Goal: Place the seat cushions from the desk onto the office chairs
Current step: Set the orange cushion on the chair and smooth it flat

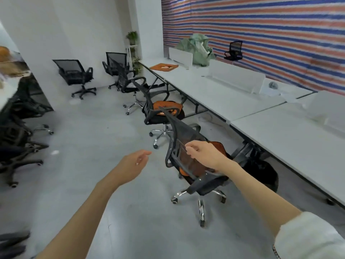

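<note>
Hands reach toward the nearest black mesh-backed office chair [188, 157], my landmark here. I see my right hand [203, 155] in front of its backrest, fingers loosely curled and holding nothing that I can make out; whether they touch the mesh, I cannot tell. My left hand [133, 165] hovers left of the chair, fingers relaxed and empty. An orange seat cushion [220, 146] lies on this chair's seat. Beyond it, a second black office chair [158, 107] also carries an orange cushion [168, 105]. Farther beyond, a third orange cushion [164, 67] lies on the long white desk [224, 94] right of the chair.
</note>
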